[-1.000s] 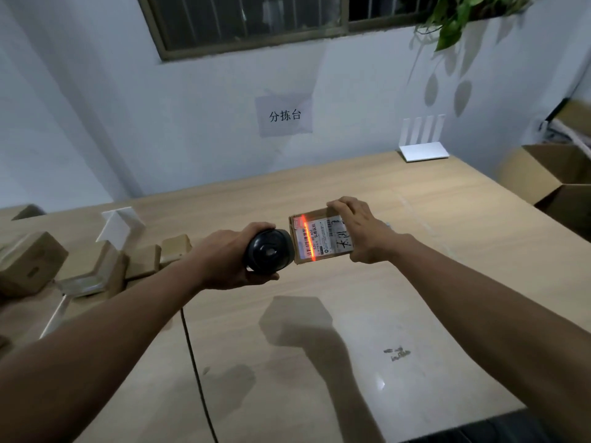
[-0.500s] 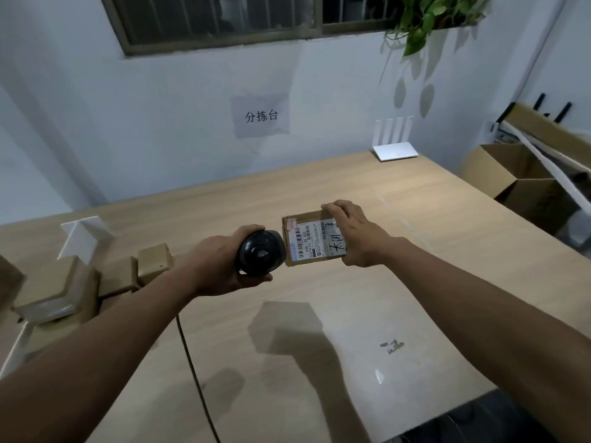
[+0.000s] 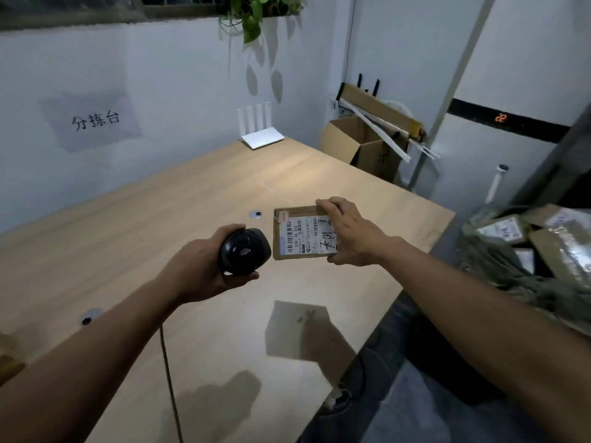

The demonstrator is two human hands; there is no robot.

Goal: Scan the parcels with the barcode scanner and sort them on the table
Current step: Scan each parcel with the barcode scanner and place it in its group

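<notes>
pale wood-grain table [image 3: 134, 238] fills most of the room in front of the person, pushed up against a white wall. above it, held in the air over the table's right half, is a small brown cardboard parcel [image 3: 300, 233], white shipping label facing up with barcodes and some handwritten marks on it. the right hand [image 3: 347, 233] grasps the parcel by its right end, fingers curled over the far edge and thumb under the near corner. just left of the parcel, almost touching it, the left hand [image 3: 204, 270] is wrapped around a black barcode scanner [image 3: 244, 251], its rounded head turned towards the parcel; a thin dark cable [image 3: 169, 378] trails from it down across the tabletop. the parcel's shadow lies on the wood below.

at the far end of the table sits a white router [image 3: 260, 132] with four upright antennas. a paper sign [image 3: 92, 121] with three chinese characters is stuck to the wall, and green leaves of a trailing plant [image 3: 252, 11] hang from above. off the table's right corner stands an open cardboard box [image 3: 358, 142], and at the right edge a sack of more parcels [image 3: 524, 247].
</notes>
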